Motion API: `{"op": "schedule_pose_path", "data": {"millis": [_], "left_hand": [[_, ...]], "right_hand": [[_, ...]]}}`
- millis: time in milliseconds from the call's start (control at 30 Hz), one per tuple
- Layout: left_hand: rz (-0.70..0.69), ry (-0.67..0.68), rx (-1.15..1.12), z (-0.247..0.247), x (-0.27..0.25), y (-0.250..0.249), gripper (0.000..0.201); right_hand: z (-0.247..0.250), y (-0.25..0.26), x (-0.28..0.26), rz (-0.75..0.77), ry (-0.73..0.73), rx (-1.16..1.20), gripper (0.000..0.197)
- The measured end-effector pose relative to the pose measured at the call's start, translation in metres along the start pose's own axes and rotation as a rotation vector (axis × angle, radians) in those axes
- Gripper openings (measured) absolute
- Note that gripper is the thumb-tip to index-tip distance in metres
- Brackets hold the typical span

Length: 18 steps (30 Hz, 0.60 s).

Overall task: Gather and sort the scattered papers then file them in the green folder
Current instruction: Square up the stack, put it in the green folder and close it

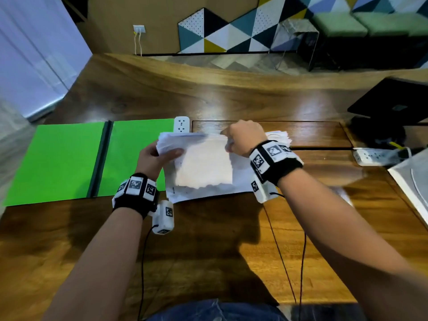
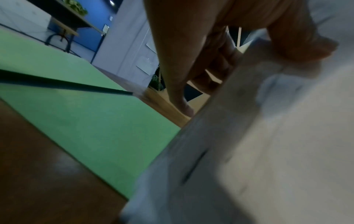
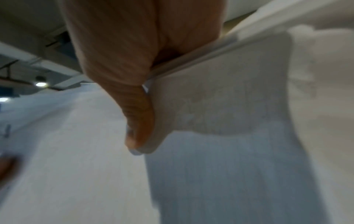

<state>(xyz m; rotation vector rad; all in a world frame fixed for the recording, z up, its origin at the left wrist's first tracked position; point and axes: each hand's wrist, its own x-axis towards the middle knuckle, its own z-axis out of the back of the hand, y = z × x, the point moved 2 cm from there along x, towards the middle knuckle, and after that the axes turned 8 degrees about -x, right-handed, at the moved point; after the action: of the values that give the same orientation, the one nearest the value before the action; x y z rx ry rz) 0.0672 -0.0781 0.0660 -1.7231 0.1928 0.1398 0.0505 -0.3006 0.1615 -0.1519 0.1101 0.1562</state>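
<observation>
A stack of white papers (image 1: 203, 163) is held tilted above the wooden desk, just right of the open green folder (image 1: 62, 161). My left hand (image 1: 159, 154) grips the stack's left edge, thumb on top and fingers behind it. My right hand (image 1: 243, 137) pinches the stack's top right edge. In the right wrist view the thumb (image 3: 139, 121) presses on the sheets (image 3: 220, 94). The left wrist view shows the papers (image 2: 268, 136) blurred beside the folder (image 2: 95, 121). More sheets (image 1: 278, 135) lie behind my right wrist.
A white socket block (image 1: 181, 124) stands at the folder's far right corner. A power strip (image 1: 375, 156) and a black laptop on a stand (image 1: 393, 100) sit at the right. A white object (image 1: 414, 181) lies at the right edge.
</observation>
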Motion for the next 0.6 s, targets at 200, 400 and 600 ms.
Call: {"op": "schedule_pose_path", "data": {"millis": [200, 400, 600], "left_hand": [[0.119, -0.087, -0.058, 0.025, -0.007, 0.009, 0.033], [-0.084, 0.102, -0.224, -0.035, -0.001, -0.033, 0.054], [0.078, 0.154, -0.158, -0.039, 0.003, -0.036, 0.071]], "right_hand": [[-0.020, -0.058, -0.003, -0.189, -0.081, 0.897, 0.020], [-0.046, -0.049, -0.033, -0.209, -0.209, 1.552, 0.030], [-0.061, -0.053, -0.052, -0.234, -0.224, 1.700, 0.034]]}}
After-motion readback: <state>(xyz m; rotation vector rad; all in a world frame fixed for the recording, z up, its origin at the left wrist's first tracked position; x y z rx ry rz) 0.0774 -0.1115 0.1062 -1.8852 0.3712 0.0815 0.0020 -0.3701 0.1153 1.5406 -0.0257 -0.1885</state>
